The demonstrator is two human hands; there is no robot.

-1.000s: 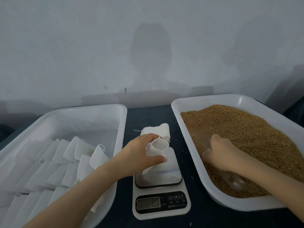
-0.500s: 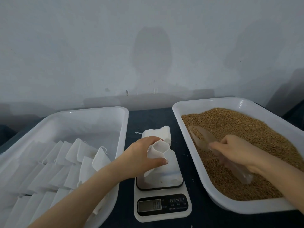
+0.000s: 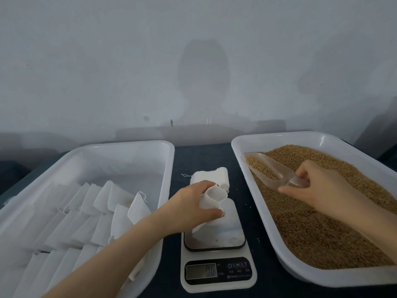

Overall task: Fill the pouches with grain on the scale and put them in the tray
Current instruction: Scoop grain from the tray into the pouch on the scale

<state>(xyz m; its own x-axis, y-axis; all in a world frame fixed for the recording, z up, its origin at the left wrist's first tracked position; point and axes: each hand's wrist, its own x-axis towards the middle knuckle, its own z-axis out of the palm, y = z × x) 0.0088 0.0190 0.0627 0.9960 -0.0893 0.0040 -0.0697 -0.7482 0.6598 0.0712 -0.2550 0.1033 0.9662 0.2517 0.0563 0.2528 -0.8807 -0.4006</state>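
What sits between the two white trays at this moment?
In the head view, the scale lies between them, a stack of empty pouches behind it, and the left hand holds an open pouch on its platform.

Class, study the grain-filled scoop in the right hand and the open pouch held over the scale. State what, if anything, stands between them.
Only the left wall of the grain tray lies between the scoop in the right hand and the pouch that the left hand holds open over the scale; the scoop must clear it.
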